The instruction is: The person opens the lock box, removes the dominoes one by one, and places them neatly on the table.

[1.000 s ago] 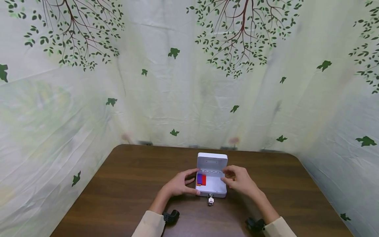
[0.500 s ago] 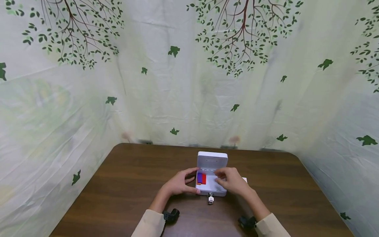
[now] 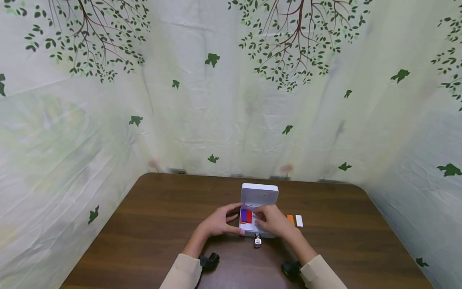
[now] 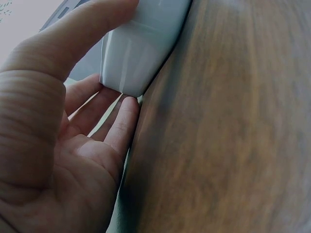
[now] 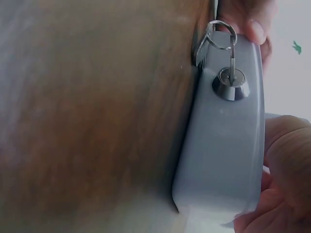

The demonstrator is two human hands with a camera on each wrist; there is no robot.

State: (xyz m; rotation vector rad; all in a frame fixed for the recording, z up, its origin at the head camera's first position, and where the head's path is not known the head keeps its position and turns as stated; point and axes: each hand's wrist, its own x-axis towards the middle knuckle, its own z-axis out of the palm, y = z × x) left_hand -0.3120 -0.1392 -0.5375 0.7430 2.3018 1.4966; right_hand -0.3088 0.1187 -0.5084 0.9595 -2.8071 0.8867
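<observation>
"The left hand point(image 3: 217, 222)?"
"Arched, gripping the left side of the open white box point(image 3: 259, 196) on the table point(image 3: 162, 212)."
"And the right hand point(image 3: 273, 220)?"
"Bent down inside, fingers curled near the red block point(image 3: 249, 217); whether they pinch anything, one can't tell."

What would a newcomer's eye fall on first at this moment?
Probably the red piece and purple piece, vivid on the left inside the open white box on the brown table. Next, the key in the lock on the box's front; then the leafy backdrop behind the table.
</observation>
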